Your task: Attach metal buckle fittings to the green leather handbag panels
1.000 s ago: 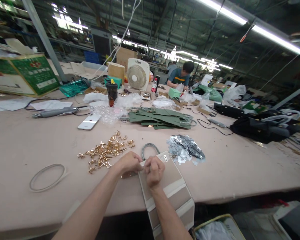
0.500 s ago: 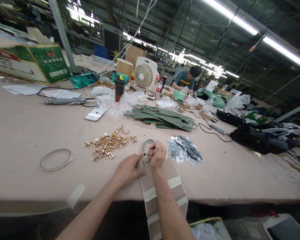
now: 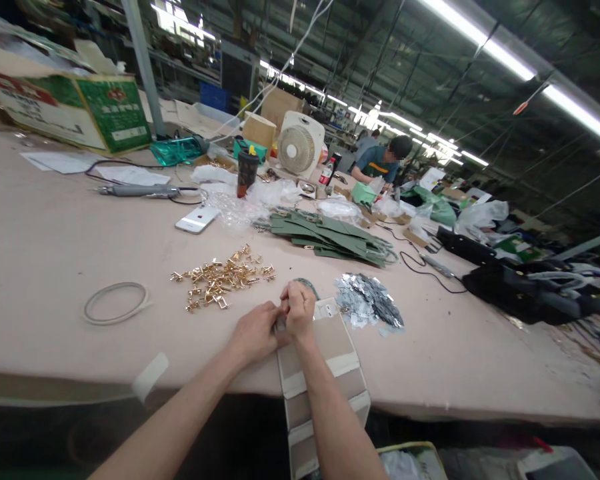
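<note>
A beige panel stack (image 3: 293, 357) with white cross strips lies over the table's front edge, its lower part hanging down. At its upper left corner my left hand (image 3: 255, 333) is closed, thumb and fingers together; what they pinch is hidden. My right hand (image 3: 299, 310) is a fist touching the left fingertips, just above the panel stack, and its contents cannot be made out. A grey-green cord loop (image 3: 307, 285) shows partly behind the right fist. Gold-coloured metal fittings (image 3: 220, 277) are heaped to the left, and thin silver metal plates (image 3: 367, 300) lie to the right.
A roll of pale tape or band (image 3: 115, 303) lies at left. Green strips (image 3: 330, 235) are stacked beyond the hands. Farther back are a phone (image 3: 197, 219), a grey handheld tool (image 3: 137, 191), a dark cup (image 3: 247, 172) and a fan (image 3: 299, 145). A co-worker (image 3: 380, 163) sits across the table.
Both hands have come together, the right shifting left against the left fingertips. The cord loop is now mostly hidden, and more of the stack's top end shows. The camera view has shifted slightly.
</note>
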Demonstrator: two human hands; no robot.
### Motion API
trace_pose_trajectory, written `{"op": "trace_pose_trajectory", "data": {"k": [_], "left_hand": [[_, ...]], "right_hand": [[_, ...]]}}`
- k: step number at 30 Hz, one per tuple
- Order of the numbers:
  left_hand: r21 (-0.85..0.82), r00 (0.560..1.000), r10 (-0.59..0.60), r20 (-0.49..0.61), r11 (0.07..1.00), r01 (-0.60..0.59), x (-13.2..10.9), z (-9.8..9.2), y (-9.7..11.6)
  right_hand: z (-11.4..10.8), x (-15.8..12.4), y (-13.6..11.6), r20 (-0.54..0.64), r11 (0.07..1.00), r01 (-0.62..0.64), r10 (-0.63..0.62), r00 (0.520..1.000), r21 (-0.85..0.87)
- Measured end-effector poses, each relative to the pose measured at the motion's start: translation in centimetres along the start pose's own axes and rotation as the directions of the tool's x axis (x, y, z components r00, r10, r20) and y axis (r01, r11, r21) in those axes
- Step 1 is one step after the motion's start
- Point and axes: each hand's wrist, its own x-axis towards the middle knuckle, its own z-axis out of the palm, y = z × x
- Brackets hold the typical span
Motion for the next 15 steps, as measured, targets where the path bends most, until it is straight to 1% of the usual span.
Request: {"op": "trace_pose_trajectory", "data": {"k": [3,5,6,8,11,13,15], "left_hand": [[-0.002,1.000,0.015,-0.005,1.000,-0.015,0.0,0.0,-0.2],[-0.009,0.999,0.031,-0.012,0.999,-0.031,0.0,0.1,-0.4],[-0.020,0.999,0.039,-0.016,0.999,-0.040,0.0,0.2,-0.5],[-0.050,0.999,0.047,-0.025,0.998,-0.048,0.0,0.4,-0.6],[-0.074,0.998,0.050,-0.038,0.996,-0.053,0.0,0.3,-0.7],[-0.077,0.998,0.056,-0.036,0.995,-0.058,0.2,0.1,-0.6],[-0.091,0.997,0.071,-0.030,0.993,-0.073,0.2,0.0,-0.5]], "right_hand": [[-0.4,-0.1,-1.3,-0.038,0.993,0.009,-0.005,0.999,0.116],[-0.6,-0.2,-1.9,-0.087,0.977,0.068,-0.052,0.995,0.202],[-0.7,-0.4,-1.9,-0.102,0.971,0.098,-0.077,0.992,0.218],[-0.6,-0.8,-1.5,-0.077,0.975,0.107,-0.094,0.993,0.193],[-0.5,-1.2,-0.3,-0.002,0.993,0.038,-0.038,0.999,0.110],[-0.4,-1.1,-0.1,-0.001,0.993,0.026,-0.026,1.000,0.113],[-0.4,-1.0,-0.5,-0.031,0.989,0.052,-0.049,0.998,0.142]]}}
